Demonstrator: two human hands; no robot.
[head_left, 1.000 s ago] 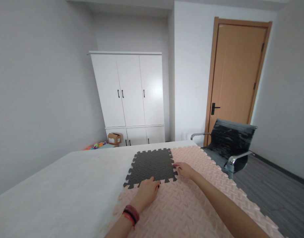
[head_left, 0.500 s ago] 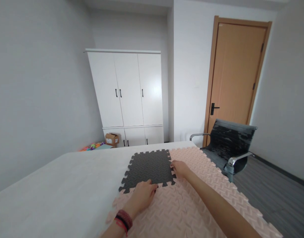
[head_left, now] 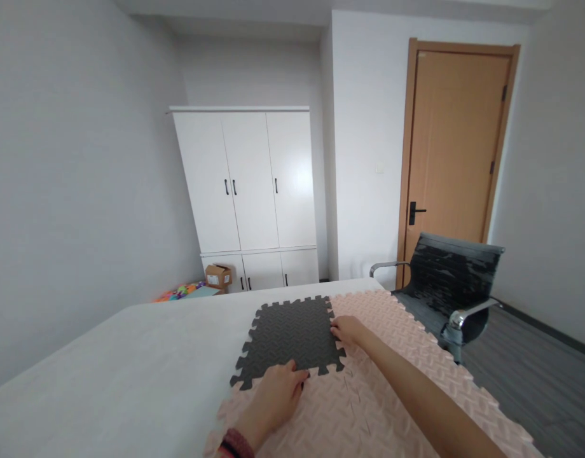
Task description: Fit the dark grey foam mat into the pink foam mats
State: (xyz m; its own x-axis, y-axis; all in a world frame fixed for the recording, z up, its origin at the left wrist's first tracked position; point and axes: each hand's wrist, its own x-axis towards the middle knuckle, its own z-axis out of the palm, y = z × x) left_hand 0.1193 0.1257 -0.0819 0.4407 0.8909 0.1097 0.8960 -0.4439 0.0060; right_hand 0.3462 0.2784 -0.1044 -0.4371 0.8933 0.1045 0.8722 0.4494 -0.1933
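On the bed [head_left: 106,356], both hands flat, fingers spread: left hand [head_left: 276,394] and right hand [head_left: 348,330] pressing dark foam tile [head_left: 292,334] edges.

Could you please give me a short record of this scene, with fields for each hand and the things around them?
left hand: flat on the near edge of the dark grey foam tile
right hand: at that tile's right edge, on the seam with the pink foam mats
surface: white bed
behind: white wardrobe, wooden door, black chair
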